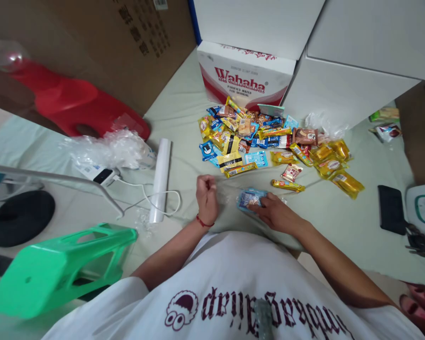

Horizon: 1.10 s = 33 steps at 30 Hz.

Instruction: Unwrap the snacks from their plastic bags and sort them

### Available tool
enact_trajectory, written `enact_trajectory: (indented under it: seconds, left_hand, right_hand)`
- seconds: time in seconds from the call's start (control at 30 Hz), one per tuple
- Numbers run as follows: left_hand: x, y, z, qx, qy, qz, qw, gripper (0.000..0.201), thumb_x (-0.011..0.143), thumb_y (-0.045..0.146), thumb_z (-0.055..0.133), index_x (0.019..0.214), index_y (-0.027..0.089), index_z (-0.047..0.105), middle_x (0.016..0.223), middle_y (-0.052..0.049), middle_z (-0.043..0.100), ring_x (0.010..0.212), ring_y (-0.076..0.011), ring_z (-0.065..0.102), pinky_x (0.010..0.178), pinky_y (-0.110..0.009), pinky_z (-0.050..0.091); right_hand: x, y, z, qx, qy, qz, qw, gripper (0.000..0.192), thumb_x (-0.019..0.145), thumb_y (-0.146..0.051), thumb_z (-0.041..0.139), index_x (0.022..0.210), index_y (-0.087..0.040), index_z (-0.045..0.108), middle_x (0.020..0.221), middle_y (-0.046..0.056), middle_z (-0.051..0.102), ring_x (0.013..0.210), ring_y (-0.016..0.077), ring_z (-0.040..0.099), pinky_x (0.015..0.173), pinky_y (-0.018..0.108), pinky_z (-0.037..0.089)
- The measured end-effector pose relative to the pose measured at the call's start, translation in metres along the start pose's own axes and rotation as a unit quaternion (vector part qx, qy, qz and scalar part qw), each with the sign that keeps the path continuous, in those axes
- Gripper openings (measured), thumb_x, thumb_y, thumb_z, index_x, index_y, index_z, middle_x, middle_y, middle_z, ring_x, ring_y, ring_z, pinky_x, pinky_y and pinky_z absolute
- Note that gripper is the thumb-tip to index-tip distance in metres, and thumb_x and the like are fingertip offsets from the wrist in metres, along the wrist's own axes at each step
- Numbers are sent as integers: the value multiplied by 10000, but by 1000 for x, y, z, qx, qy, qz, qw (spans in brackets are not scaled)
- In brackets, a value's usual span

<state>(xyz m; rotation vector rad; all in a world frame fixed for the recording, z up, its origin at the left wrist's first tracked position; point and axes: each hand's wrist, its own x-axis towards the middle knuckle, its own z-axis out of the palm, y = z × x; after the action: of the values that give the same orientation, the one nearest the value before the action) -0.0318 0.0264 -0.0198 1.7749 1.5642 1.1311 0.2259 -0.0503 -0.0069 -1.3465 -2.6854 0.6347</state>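
My right hand grips a small blue snack packet near the cloth's front, its fingers lying over the packet's right side. Clear thin plastic shows faintly to the left of the packet. My left hand, with a red string at the wrist, is closed with curled fingers beside that plastic; whatever is in it is hidden. Beyond both hands lies a loose pile of wrapped snacks in yellow, blue and brown. A yellow stick packet and a small pinkish packet lie nearest my right hand.
A Wahaha carton stands behind the pile. On the left are a white roll, a white cable, crumpled plastic, a red jug and a green stool. A black phone lies right.
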Motion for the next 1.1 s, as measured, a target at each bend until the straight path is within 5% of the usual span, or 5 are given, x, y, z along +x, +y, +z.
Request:
enact_trajectory:
  seconds: [0.2,0.43,0.63,0.8,1.1]
  left_hand:
    - [-4,24,-5,277,-227,36,933,228,867,336,666,1049,208,719,1461,-160,538,1370,-415,430,1025,-560,423]
    - [0,55,0,134,-369,-14,920,200,959,310,550,845,201,673,729,-10,660,698,-178,617,662,-284,448]
    - [-19,59,59,189,-375,78,904,299,1020,212,425,981,191,721,1015,-90,706,907,-202,671,783,-305,502]
    - [-28,51,63,258,-333,90,902,250,1024,314,496,1156,255,700,1092,-86,659,945,-232,652,726,-324,491]
    - [-24,42,60,248,-224,47,942,473,804,539,795,1087,188,654,1229,-143,597,1173,-346,514,964,-481,431]
  right_hand:
    - [-2,-4,2,2,18,28,999,408,1057,-338,522,1444,-282,640,939,105,569,888,254,425,786,364,339]
    - [2,-7,9,2,21,51,998,363,1050,-264,511,1366,-252,690,937,115,580,911,259,436,774,355,340]
    - [-21,-7,9,124,101,48,986,349,1056,-292,446,1284,-236,704,1042,127,638,986,271,511,895,409,420]
    - [-45,0,23,71,288,328,897,399,1028,-450,501,1258,-181,685,1044,159,640,1001,319,520,923,474,437]
    - [-26,-38,22,90,216,382,894,157,982,-285,508,900,-232,630,961,118,648,809,248,555,671,326,398]
